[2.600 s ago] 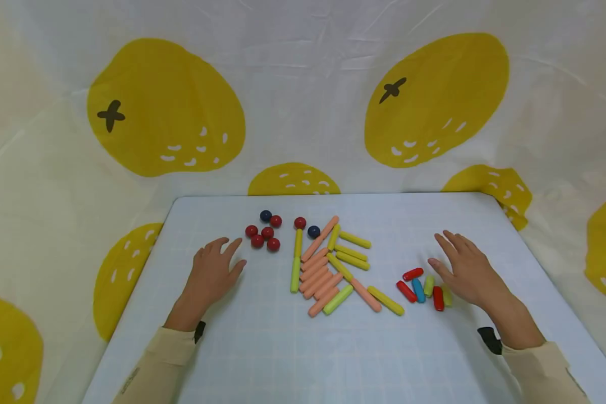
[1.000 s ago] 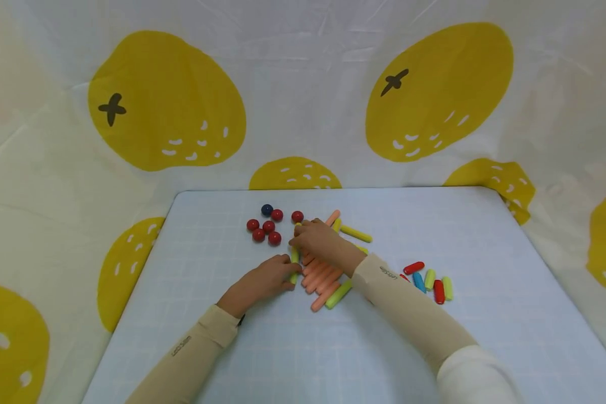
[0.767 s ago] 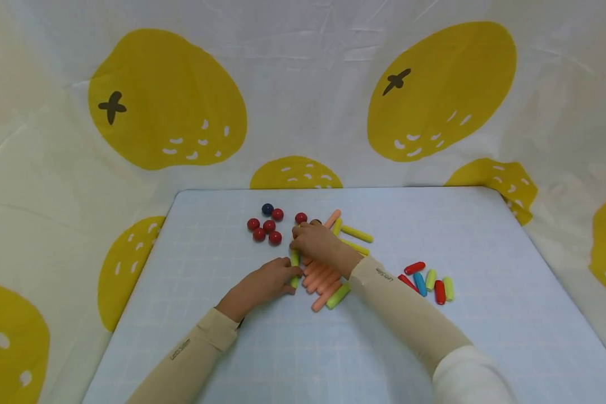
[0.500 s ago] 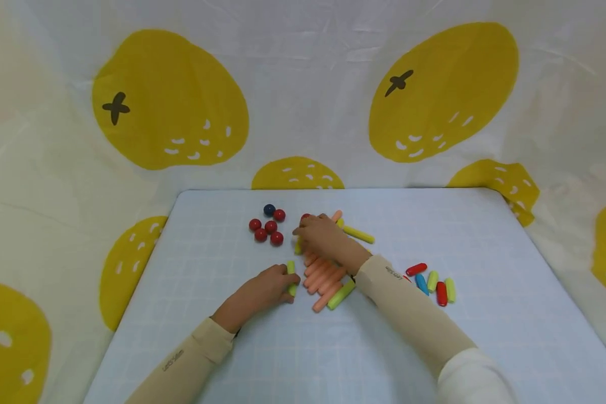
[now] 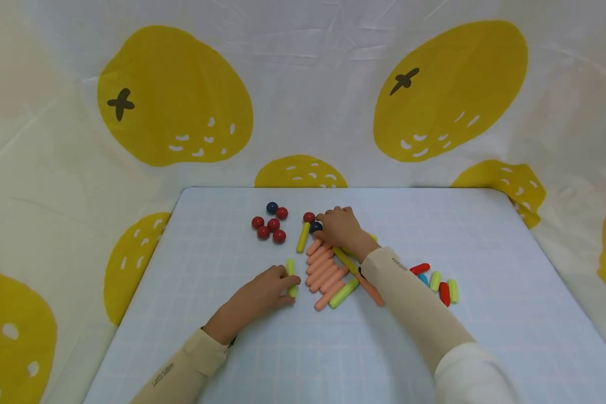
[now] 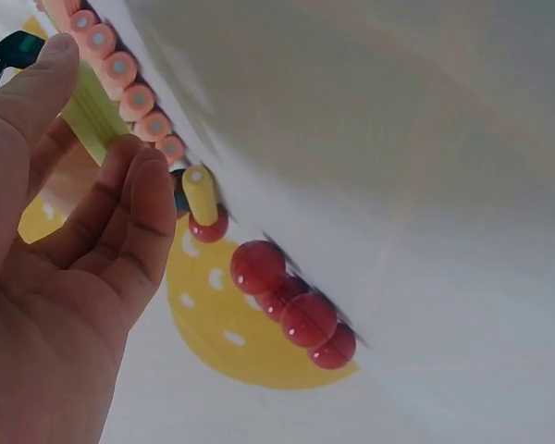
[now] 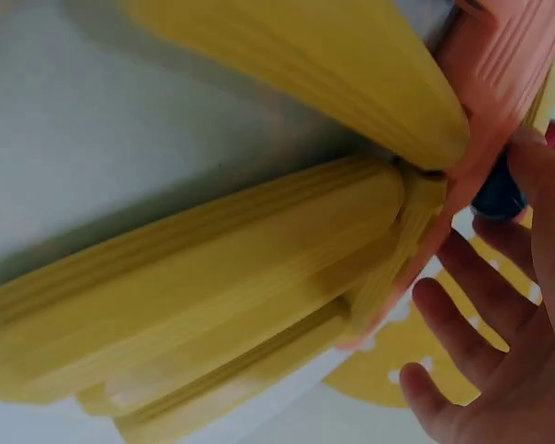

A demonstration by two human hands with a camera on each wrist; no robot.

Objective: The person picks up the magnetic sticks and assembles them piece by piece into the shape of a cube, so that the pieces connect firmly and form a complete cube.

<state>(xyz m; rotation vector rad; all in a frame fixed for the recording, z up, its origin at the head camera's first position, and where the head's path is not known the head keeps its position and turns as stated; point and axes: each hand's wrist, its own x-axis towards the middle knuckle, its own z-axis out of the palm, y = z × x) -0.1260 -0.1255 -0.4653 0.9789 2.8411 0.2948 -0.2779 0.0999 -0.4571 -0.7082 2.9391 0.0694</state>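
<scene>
The left grip point(image 5: 267, 287) pinches a green stick point(image 5: 290, 268), best held off the orange sticks point(image 5: 322, 274); whether the right grip point(image 5: 344, 230) grasps anything, I cannot tell.

The pale, faintly gridded tabletop point(image 5: 308, 353) bears a row of salmon-pink sticks point(image 5: 324, 275). Beyond the row's left side lie five red balls point(image 5: 274, 225) and a dark blue ball point(image 5: 272, 208); just left of its far end, a yellow stick point(image 5: 303, 238); beside its near end, a lime-green stick point(image 5: 344, 293); well to its right, short colored pieces point(image 5: 445, 294).
</scene>
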